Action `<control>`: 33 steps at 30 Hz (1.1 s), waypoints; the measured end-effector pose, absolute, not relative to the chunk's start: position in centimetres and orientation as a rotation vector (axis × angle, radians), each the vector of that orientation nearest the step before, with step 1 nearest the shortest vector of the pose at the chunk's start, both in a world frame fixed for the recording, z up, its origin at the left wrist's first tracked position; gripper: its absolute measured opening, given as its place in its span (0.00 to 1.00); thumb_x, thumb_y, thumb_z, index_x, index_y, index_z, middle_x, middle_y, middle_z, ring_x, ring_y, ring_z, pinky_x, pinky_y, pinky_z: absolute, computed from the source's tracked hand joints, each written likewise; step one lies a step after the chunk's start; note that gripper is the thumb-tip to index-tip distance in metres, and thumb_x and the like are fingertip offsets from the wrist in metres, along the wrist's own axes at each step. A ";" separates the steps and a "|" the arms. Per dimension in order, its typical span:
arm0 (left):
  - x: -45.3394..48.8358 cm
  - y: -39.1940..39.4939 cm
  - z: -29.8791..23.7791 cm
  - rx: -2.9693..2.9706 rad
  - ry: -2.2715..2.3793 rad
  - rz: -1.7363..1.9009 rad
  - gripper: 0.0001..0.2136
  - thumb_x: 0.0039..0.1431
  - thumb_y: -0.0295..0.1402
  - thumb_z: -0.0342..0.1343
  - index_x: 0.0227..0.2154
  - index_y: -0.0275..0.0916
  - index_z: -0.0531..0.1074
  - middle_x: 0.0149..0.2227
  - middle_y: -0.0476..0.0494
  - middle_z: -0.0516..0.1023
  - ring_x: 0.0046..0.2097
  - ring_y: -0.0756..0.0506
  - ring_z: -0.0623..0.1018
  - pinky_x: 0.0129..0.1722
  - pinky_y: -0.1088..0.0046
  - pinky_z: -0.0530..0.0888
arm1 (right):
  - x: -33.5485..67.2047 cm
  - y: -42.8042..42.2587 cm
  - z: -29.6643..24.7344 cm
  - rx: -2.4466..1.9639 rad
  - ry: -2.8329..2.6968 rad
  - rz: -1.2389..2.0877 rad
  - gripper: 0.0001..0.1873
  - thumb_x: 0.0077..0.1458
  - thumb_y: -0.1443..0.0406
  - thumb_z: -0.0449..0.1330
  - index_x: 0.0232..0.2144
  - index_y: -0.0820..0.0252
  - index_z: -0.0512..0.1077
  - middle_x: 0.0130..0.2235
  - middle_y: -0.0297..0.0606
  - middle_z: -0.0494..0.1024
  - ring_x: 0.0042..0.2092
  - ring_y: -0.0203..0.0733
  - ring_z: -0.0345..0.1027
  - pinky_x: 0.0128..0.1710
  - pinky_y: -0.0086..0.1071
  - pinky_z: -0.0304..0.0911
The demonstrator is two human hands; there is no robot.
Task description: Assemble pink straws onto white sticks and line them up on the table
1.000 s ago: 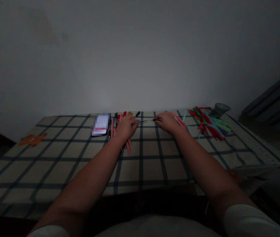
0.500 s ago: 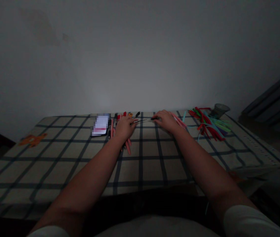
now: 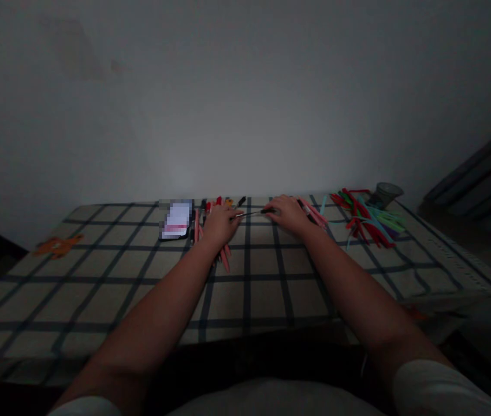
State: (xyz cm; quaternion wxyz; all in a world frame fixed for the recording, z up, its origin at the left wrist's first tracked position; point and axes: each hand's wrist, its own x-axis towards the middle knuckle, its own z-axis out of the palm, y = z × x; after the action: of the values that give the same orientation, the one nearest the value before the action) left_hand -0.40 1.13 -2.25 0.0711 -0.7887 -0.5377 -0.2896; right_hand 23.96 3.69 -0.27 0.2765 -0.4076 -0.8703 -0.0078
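Between my hands runs a slim pen-like rod (image 3: 252, 214), pale in the middle and dark at the ends, held low over the checked cloth. My left hand (image 3: 222, 224) pinches its left end between thumb and fingers. The dark right end lies in the closed fingertips of my right hand (image 3: 287, 212). I cannot tell whether the rod is one piece or two. Under and around my left hand lie several pink, red and black pens (image 3: 225, 260), partly hidden. More pink and dark pens (image 3: 313, 212) lie just right of my right hand.
A lit phone (image 3: 177, 219) lies left of the pens. Farther right are a heap of coloured strips (image 3: 369, 222) and a clear cup (image 3: 386, 195). The checked tablecloth (image 3: 267, 294) carries an orange figure (image 3: 59, 245) at far left. A wall (image 3: 245, 115) stands behind the table.
My right hand has shifted slightly left and down with the rod's dark end, toward my left hand. My left hand has barely moved.
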 end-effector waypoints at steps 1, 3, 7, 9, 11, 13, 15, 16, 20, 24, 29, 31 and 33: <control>-0.4 1.2 -2.3 -2.371 -1.615 -0.856 0.11 0.60 0.37 0.55 0.43 0.45 0.79 0.40 0.41 0.76 0.46 0.40 0.72 0.51 0.59 0.67 | 23.9 3.6 -0.3 -1.095 -2.340 -0.013 0.09 0.55 0.65 0.60 0.39 0.56 0.76 0.42 0.39 0.78 0.48 0.47 0.65 0.47 0.39 0.55; -0.4 1.2 -2.4 -2.374 -1.614 -0.832 0.11 0.60 0.37 0.55 0.43 0.45 0.79 0.40 0.42 0.76 0.47 0.40 0.72 0.51 0.59 0.67 | 23.8 3.6 -0.3 -1.075 -2.342 0.014 0.09 0.56 0.65 0.60 0.39 0.56 0.76 0.43 0.39 0.78 0.48 0.46 0.65 0.47 0.39 0.55; -0.4 1.2 -2.2 -2.416 -1.596 -0.843 0.15 0.59 0.38 0.56 0.47 0.43 0.76 0.41 0.41 0.77 0.47 0.40 0.72 0.51 0.61 0.67 | 23.7 3.7 -0.5 -1.016 -2.345 0.061 0.09 0.56 0.65 0.60 0.40 0.56 0.76 0.43 0.39 0.77 0.49 0.45 0.65 0.48 0.38 0.56; -0.4 1.0 -2.0 -2.443 -1.607 -0.866 0.17 0.58 0.38 0.57 0.49 0.41 0.75 0.41 0.41 0.78 0.47 0.40 0.72 0.50 0.62 0.67 | 23.7 3.7 -0.5 -1.009 -2.338 0.066 0.09 0.56 0.65 0.60 0.40 0.56 0.76 0.43 0.40 0.77 0.48 0.45 0.65 0.48 0.38 0.56; -0.3 0.8 -1.7 -2.452 -1.656 -0.889 0.16 0.57 0.38 0.58 0.48 0.41 0.75 0.40 0.42 0.78 0.46 0.41 0.73 0.48 0.64 0.68 | 23.8 3.6 -0.3 -1.008 -2.330 0.067 0.08 0.56 0.65 0.60 0.39 0.57 0.76 0.42 0.40 0.77 0.47 0.45 0.65 0.48 0.38 0.57; -0.2 0.7 -1.6 -2.447 -1.707 -0.902 0.13 0.57 0.38 0.58 0.44 0.42 0.76 0.39 0.43 0.79 0.45 0.42 0.74 0.45 0.66 0.69 | 23.8 3.5 -0.2 -1.016 -2.329 0.064 0.09 0.56 0.65 0.60 0.40 0.56 0.76 0.42 0.40 0.77 0.47 0.45 0.65 0.48 0.38 0.56; -0.1 0.7 -1.6 -2.448 -1.711 -0.904 0.11 0.57 0.39 0.58 0.41 0.43 0.78 0.40 0.44 0.79 0.44 0.42 0.74 0.44 0.66 0.69 | 23.7 3.5 -0.1 -1.029 -2.343 0.052 0.09 0.56 0.66 0.60 0.40 0.56 0.76 0.42 0.40 0.77 0.47 0.45 0.65 0.48 0.38 0.56; -0.1 0.7 -1.6 -2.454 -1.691 -0.903 0.10 0.57 0.39 0.58 0.40 0.43 0.78 0.40 0.44 0.79 0.45 0.41 0.74 0.44 0.65 0.69 | 23.7 3.5 -0.1 -1.033 -2.354 0.043 0.09 0.56 0.66 0.60 0.40 0.56 0.76 0.42 0.41 0.77 0.48 0.46 0.65 0.48 0.39 0.56; -0.1 0.9 -2.0 -2.499 -1.582 -0.870 0.13 0.60 0.42 0.55 0.43 0.44 0.78 0.41 0.43 0.80 0.46 0.41 0.74 0.46 0.63 0.69 | 23.2 3.5 -0.4 -0.973 -2.402 0.046 0.09 0.57 0.65 0.59 0.40 0.56 0.76 0.42 0.41 0.77 0.48 0.45 0.64 0.48 0.38 0.55; -0.2 0.8 -1.9 -2.530 -1.511 -0.798 0.15 0.62 0.43 0.52 0.45 0.44 0.77 0.41 0.41 0.79 0.45 0.41 0.74 0.47 0.63 0.68 | 22.8 3.6 -0.6 -0.910 -2.422 0.092 0.09 0.58 0.63 0.59 0.41 0.57 0.76 0.41 0.41 0.77 0.47 0.44 0.64 0.48 0.37 0.56; 0.0 0.7 -1.5 -2.600 -1.431 -0.724 0.15 0.63 0.41 0.50 0.45 0.42 0.77 0.39 0.41 0.79 0.45 0.41 0.73 0.49 0.60 0.66 | 22.6 3.6 -0.7 -0.874 -2.415 0.080 0.10 0.58 0.64 0.59 0.41 0.59 0.76 0.41 0.42 0.77 0.46 0.44 0.65 0.48 0.37 0.57; 0.1 0.7 -1.4 -2.619 -1.403 -0.687 0.15 0.64 0.41 0.49 0.43 0.41 0.78 0.37 0.41 0.79 0.44 0.40 0.73 0.50 0.58 0.65 | 22.6 3.6 -0.7 -0.863 -2.414 0.074 0.10 0.58 0.65 0.59 0.41 0.60 0.76 0.41 0.43 0.77 0.46 0.44 0.65 0.48 0.37 0.57; 0.3 0.6 -1.4 -2.613 -1.395 -0.672 0.16 0.65 0.41 0.48 0.42 0.40 0.78 0.36 0.41 0.79 0.43 0.41 0.73 0.51 0.57 0.64 | 22.6 3.4 -0.6 -0.859 -2.416 0.078 0.10 0.58 0.64 0.58 0.41 0.60 0.76 0.41 0.43 0.76 0.47 0.44 0.65 0.48 0.37 0.57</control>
State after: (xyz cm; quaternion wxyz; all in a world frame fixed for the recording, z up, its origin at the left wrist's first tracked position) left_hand 0.26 0.65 -1.40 0.0523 -0.8591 -0.4586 -0.2211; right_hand 22.62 3.44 -0.56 0.2843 -0.3212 -0.9029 0.0291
